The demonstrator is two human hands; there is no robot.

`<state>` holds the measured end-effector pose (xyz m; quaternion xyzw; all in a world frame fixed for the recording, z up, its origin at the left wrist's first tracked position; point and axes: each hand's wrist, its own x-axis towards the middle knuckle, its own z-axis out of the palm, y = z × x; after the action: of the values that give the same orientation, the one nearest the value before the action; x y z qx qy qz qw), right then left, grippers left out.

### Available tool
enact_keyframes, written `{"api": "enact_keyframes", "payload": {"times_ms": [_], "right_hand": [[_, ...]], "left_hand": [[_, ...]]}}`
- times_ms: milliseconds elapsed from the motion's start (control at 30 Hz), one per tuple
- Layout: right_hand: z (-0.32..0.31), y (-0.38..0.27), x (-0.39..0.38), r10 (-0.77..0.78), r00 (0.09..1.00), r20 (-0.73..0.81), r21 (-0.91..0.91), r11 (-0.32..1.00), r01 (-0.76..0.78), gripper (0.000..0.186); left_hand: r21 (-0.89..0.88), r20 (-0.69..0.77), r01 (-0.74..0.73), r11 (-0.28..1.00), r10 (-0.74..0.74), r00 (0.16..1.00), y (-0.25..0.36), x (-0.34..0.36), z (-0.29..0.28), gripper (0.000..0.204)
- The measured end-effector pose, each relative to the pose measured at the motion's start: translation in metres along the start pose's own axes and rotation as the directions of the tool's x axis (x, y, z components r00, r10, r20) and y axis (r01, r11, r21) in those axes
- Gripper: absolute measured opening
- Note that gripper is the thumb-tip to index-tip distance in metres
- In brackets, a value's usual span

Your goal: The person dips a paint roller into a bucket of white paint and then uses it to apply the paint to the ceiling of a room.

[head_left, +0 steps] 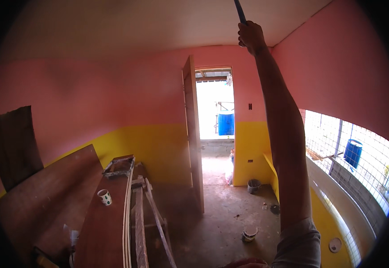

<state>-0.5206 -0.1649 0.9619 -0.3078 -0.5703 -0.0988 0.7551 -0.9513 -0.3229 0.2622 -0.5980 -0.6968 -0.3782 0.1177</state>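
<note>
My right arm reaches up from the lower right, in a grey short sleeve. At the top of the view my right hand point(251, 36) is closed round a slim dark pole point(239, 11). The pole runs up past the upper edge, so its far end is hidden. Above and around the hand spreads the pale ceiling point(159, 22), near where it meets the pink wall point(337, 58). I cannot see my left hand.
Plywood boards point(98, 219) on a wooden trestle point(139, 219) at left carry a paint tray point(118, 165) and a patterned cup point(105, 197). A door point(192, 134) stands ajar ahead. Buckets point(254, 186) and a paint can point(249, 234) sit on the floor. A wire-mesh window point(350, 152) is at right.
</note>
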Motion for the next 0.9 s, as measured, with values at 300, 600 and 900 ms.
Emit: {"api": "enact_keyframes", "payload": {"times_ms": [300,600,900], "right_hand": [[-0.002,-0.069,-0.056,-0.183,0.982,0.038,0.157,0.972,0.175,0.013],[0.005,-0.173,-0.138,-0.135,0.991,-0.019,0.101,0.986,0.136,0.024],[0.008,-0.185,-0.153,-0.054,0.999,-0.001,0.062,0.997,0.054,0.023]], "left_hand": [[-0.049,0.004,-0.034,0.998,0.034,0.999,-0.005,-0.004,-0.007,0.023],[-0.193,0.030,-0.092,0.977,0.100,0.995,-0.015,-0.018,-0.012,0.022],[-0.241,0.146,-0.056,0.969,0.093,0.985,-0.025,-0.029,-0.003,0.023]]}}
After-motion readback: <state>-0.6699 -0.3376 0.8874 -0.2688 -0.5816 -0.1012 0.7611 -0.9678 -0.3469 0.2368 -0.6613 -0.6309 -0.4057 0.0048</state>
